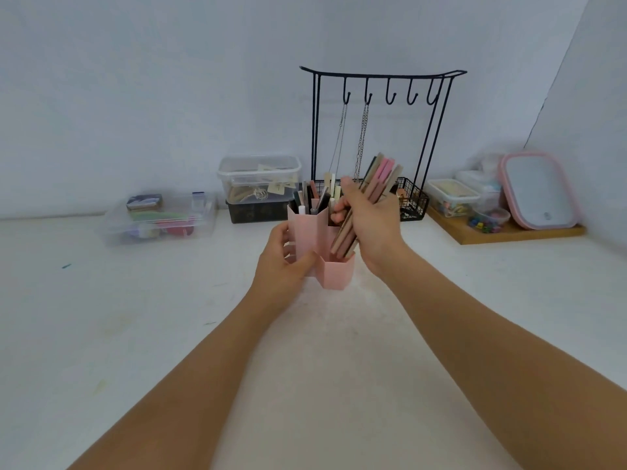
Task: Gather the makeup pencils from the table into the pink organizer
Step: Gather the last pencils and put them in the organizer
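Note:
The pink organizer [334, 273], made of joined hexagonal tubes, stands on the white table at the centre. My left hand [283, 262] grips its left side. My right hand [368, 220] is closed around a bundle of makeup pencils [380, 178], brown, beige and pink, tilted up to the right. Their lower tips sit inside the front right tube. Several other pencils and sticks [315, 196] stand upright in the taller rear tubes.
A black wire jewellery stand [380, 96] with hooks and chains rises right behind the organizer. Clear plastic boxes [159, 218] [259, 174] sit left and behind. A wooden tray [502, 232] with small containers and a pink-rimmed lid lies right. The wall runs close behind.

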